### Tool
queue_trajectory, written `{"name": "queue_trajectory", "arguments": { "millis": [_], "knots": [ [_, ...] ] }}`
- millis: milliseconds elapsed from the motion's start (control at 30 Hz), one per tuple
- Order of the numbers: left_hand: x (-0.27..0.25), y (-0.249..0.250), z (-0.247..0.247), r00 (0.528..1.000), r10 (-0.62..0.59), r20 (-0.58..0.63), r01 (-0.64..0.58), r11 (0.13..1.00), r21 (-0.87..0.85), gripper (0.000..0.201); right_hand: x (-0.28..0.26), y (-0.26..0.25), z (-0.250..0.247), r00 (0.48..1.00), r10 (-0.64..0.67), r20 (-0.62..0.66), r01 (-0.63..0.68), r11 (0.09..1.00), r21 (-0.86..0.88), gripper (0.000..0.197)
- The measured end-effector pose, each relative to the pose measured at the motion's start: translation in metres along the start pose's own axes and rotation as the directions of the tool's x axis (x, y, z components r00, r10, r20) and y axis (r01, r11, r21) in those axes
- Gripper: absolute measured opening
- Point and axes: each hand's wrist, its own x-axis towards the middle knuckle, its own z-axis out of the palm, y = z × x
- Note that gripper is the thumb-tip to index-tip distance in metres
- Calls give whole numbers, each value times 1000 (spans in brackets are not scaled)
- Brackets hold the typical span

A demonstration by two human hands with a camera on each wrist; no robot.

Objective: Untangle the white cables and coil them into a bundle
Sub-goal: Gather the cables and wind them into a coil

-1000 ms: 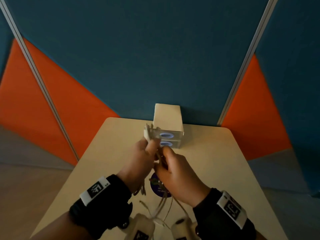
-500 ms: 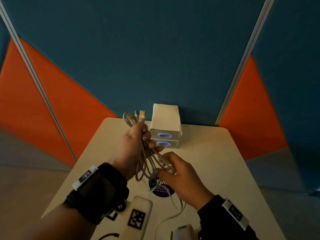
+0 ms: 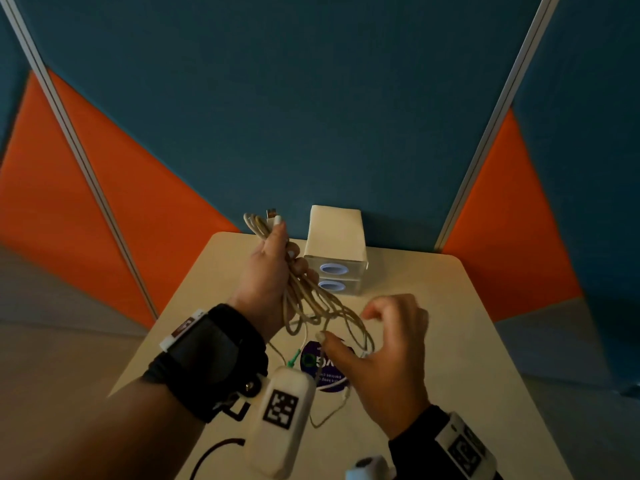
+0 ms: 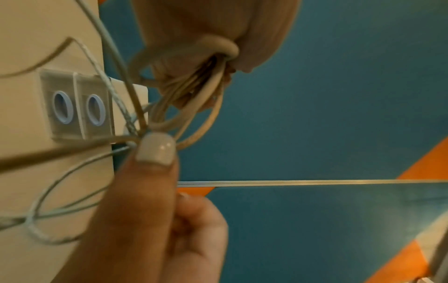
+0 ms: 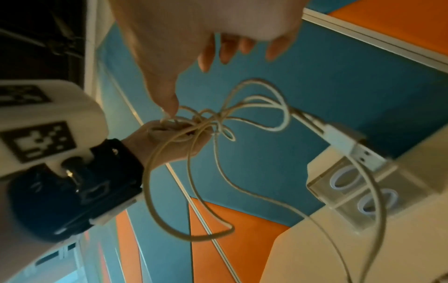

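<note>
A tangle of white cables (image 3: 311, 306) hangs from my left hand (image 3: 287, 251), which grips the bunch raised above the table's far edge. A USB plug (image 3: 271, 213) sticks out above its fingers. Loose loops droop toward my right hand (image 3: 346, 323), which hovers lower and to the right with fingers spread and loosely curled. In the right wrist view only the thumb (image 5: 169, 109) touches the cables (image 5: 254, 99) near the left hand (image 5: 174, 141). Another USB plug (image 5: 344, 141) dangles close by. The left wrist view shows cables (image 4: 194, 107) bunched in the palm.
A white two-drawer box (image 3: 334, 258) stands at the back of the beige table (image 3: 433, 341). A round purple sticker (image 3: 325, 372) and a small green tie (image 3: 294, 356) lie below the hands. Blue and orange partition walls close off the table's far side.
My left hand has lifted the cable bunch up and to the left. My right hand has let go of the strands, moved right and spread its fingers.
</note>
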Motion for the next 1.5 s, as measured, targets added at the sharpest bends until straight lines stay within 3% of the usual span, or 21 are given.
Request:
{"name": "queue_trajectory", "arguments": {
  "millis": [67, 200, 267, 367, 567, 700, 933, 1000, 1033, 1100, 1133, 1200, 1267, 1300, 1367, 1433, 1500],
  "knots": [
    [1, -2, 0, 1000, 0, -5, -1, 999, -36, 32, 3, -3, 2, 998, -8, 70, 13, 997, -82, 43],
    [4, -6, -1, 1000, -19, -7, 19, 997, -71, 31, 5, -2, 12, 969, 108, 221, -58, 974, -221, 44],
    [5, -4, -2, 1000, -12, -19, 11, 997, -78, 32, 6, 1, 13, 968, 107, 227, -83, 990, -113, 32],
    [9, 5, -6, 999, 15, -47, -18, 997, -73, 33, 6, 13, 9, 955, 120, 270, -175, 966, 191, 10],
    [16, 17, -13, 997, 0, -71, -8, 993, -120, 38, 5, 27, -12, 875, 106, 472, -338, 833, 438, 27],
    [22, 29, -21, 996, 23, -91, -38, 985, -167, 38, 1, 50, -32, 863, 120, 491, -343, 853, 393, 18],
    [16, 18, -20, 998, -24, -63, 13, 985, -173, 35, 2, 75, -37, 857, 224, 464, -353, 911, 214, 16],
    [12, 12, -18, 998, -33, -48, 24, 986, -168, 34, 2, 66, -31, 870, 251, 424, -286, 958, 20, 23],
    [10, 9, -15, 999, -26, -43, 18, 987, -162, 34, 0, 56, -27, 907, 236, 348, -214, 972, -101, 34],
    [5, 2, -7, 999, 10, -48, -16, 990, -138, 34, -2, 26, -20, 988, 89, 129, -62, 977, -202, 44],
    [4, -1, -4, 998, 29, -56, -36, 991, -126, 34, -4, 11, -16, 998, -4, 62, 17, 978, -207, 40],
    [3, -4, -1, 997, 52, -61, -60, 990, -126, 33, -5, -9, -7, 992, -103, 67, 117, 962, -247, 28],
    [2, -6, -2, 997, 56, -57, -63, 989, -133, 33, -4, -15, 0, 981, -93, 172, 142, 944, -297, 25],
    [0, -8, -2, 998, 52, -47, -57, 990, -128, 33, -3, -13, 2, 976, -51, 211, 106, 961, -257, 26],
    [-4, -12, -3, 999, 48, -24, -50, 991, -122, 31, 0, -13, 5, 963, 98, 249, -104, 995, 8, 29],
    [-6, -14, -5, 999, 47, 3, -47, 990, -135, 31, 4, -11, 9, 935, 246, 255, -309, 918, 249, 38],
    [-5, -11, -9, 999, 44, -4, -44, 990, -132, 31, 10, -7, 9, 931, 263, 254, -333, 898, 288, 32]
  ]
}}
